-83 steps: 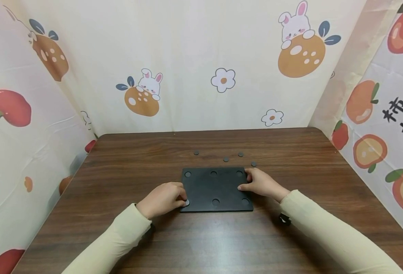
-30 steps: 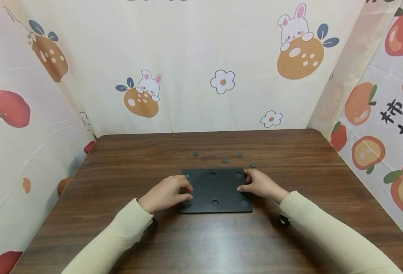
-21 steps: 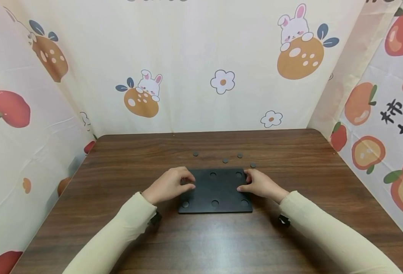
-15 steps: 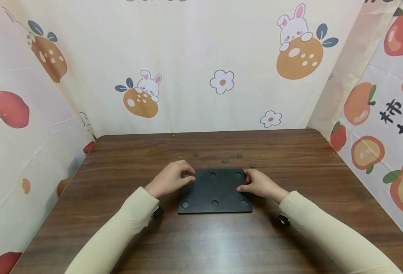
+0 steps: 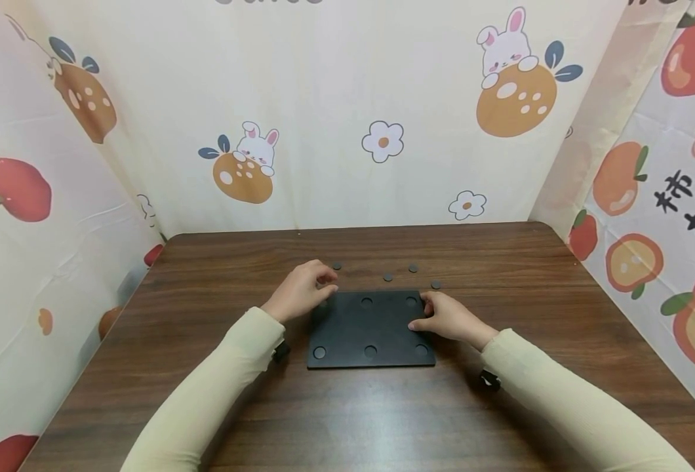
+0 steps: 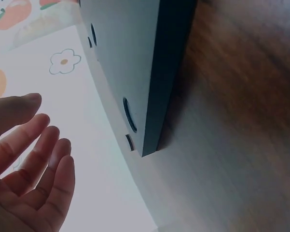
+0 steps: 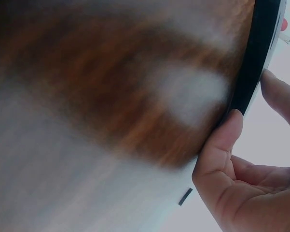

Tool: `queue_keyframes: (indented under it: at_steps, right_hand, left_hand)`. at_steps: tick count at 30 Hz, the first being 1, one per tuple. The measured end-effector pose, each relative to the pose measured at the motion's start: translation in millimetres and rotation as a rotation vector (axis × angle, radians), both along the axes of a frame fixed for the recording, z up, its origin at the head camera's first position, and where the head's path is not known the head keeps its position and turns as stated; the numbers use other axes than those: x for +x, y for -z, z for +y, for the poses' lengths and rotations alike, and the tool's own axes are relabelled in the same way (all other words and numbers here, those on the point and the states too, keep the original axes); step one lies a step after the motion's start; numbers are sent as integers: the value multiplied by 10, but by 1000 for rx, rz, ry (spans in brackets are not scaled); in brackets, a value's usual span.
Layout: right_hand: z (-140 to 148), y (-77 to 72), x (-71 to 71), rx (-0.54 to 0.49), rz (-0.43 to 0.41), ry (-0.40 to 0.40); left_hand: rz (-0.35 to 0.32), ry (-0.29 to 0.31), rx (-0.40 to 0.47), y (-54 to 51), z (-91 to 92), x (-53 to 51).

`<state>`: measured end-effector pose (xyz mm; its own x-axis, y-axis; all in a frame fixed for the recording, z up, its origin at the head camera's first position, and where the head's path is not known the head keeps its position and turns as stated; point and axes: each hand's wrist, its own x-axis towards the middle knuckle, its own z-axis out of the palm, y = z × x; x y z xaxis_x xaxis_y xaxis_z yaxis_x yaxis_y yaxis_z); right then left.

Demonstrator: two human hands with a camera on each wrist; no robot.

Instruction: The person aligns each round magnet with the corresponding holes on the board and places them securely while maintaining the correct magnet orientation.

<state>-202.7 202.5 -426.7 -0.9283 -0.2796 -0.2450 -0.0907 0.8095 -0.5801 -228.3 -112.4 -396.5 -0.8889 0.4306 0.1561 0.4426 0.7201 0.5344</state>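
Note:
A black rectangular board (image 5: 368, 328) with several round recesses lies flat on the table. Its front left recess appears to hold a disc (image 5: 320, 353). My right hand (image 5: 454, 318) grips the board's right edge, thumb on top and forefinger against the side, as the right wrist view shows. Over the back left corner hovers my left hand (image 5: 303, 288), its fingers loosely bent and nothing between them. Just beyond its fingertips is a small dark disc (image 5: 337, 266). The board's back left recess is hidden by this hand in the head view.
Behind the board lie more small dark discs: one in the middle (image 5: 388, 278), one farther back (image 5: 413, 269), and one near the right hand (image 5: 436, 284). The brown wooden table (image 5: 235, 255) ends at a patterned curtain (image 5: 324, 98) at the back and sides.
My left hand has left the disc at the front left recess and moved away along the board's left side to the back corner. My right hand keeps its grip on the right edge.

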Motion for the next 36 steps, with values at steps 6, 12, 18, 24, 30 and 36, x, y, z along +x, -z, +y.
queue_keyframes:
  at_steps: [6,12,18,24,30,36]
  right_hand:
    - [-9,-18,1,8,-6,1]
    - [3,-8,19,7,-10,7]
    - [-4,-8,4,10,-10,4]
    - [2,-16,-14,9,-16,3]
    - [-2,-16,-18,15,-17,4]
    - [-2,-4,-17,18,-17,3]
  left_hand:
    - [11,-36,2,48,33,-115]
    - [14,-69,-21,98,86,-235]
    - [33,-99,-40,138,91,-358]
    - [65,-98,-89,154,79,-466]
    - [35,-107,-147,161,95,-535]
    - [-41,-103,-204,182,118,-550]
